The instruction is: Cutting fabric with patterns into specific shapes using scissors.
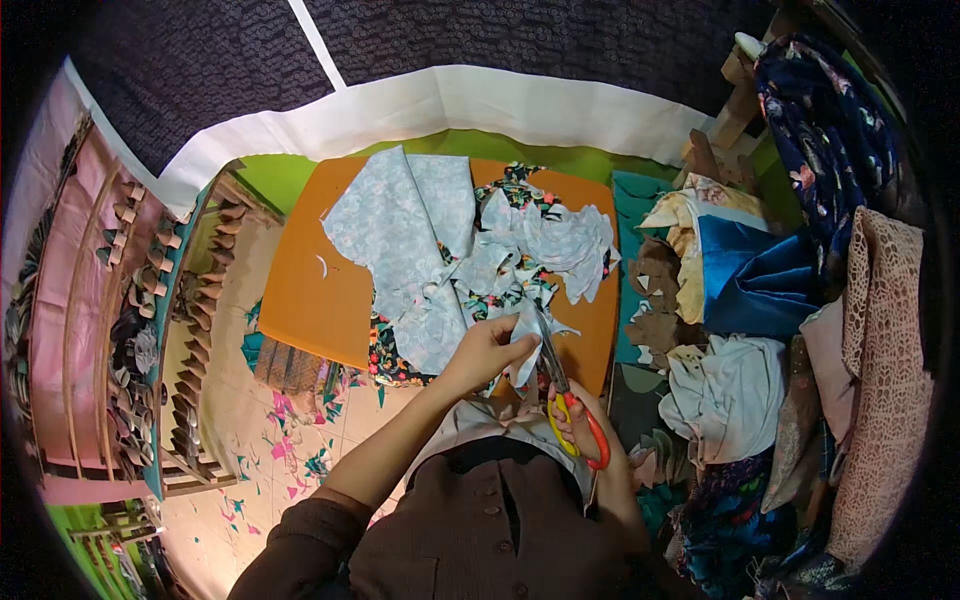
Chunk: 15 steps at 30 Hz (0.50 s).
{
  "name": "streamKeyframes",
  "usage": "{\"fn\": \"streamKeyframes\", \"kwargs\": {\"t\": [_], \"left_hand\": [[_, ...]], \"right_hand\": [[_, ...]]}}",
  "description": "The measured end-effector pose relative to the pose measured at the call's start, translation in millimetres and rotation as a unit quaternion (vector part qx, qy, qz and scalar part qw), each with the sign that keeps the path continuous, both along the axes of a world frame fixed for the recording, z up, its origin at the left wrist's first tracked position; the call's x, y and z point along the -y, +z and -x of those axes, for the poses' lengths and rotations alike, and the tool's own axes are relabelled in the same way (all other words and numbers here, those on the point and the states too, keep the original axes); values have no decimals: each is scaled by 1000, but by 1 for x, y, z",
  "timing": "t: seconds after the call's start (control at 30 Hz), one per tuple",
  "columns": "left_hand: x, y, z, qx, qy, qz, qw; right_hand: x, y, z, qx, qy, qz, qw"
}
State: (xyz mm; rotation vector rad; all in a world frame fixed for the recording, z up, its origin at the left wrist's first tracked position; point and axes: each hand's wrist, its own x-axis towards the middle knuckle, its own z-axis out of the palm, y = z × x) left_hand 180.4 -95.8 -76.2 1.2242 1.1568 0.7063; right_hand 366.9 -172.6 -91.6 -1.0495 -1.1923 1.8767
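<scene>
In my right hand I grip a pair of scissors with red and yellow handles, its blades pointing away from me. My left hand is closed, pinching a small pale blue fabric piece right beside the blades. Whether the blades are parted is hard to make out. Ahead of my hands a large pale blue floral fabric lies over the orange table. To its right are crumpled pale blue pieces, with black floral fabric showing underneath.
Folded and heaped fabrics, among them a shiny blue cloth and a white cloth, crowd the right side. Shelves with rows of shoe-shaped pieces stand at the left. Coloured scraps litter the tiled floor. A dark patterned curtain spans the back.
</scene>
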Motion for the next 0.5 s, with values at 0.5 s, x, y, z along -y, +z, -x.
{"fn": "streamKeyframes", "kwargs": {"t": [0.5], "left_hand": [[-10, -9, 15, -57, -94, -55, 992]], "right_hand": [[2, 0, 2, -28, 11, 73, 997]]}}
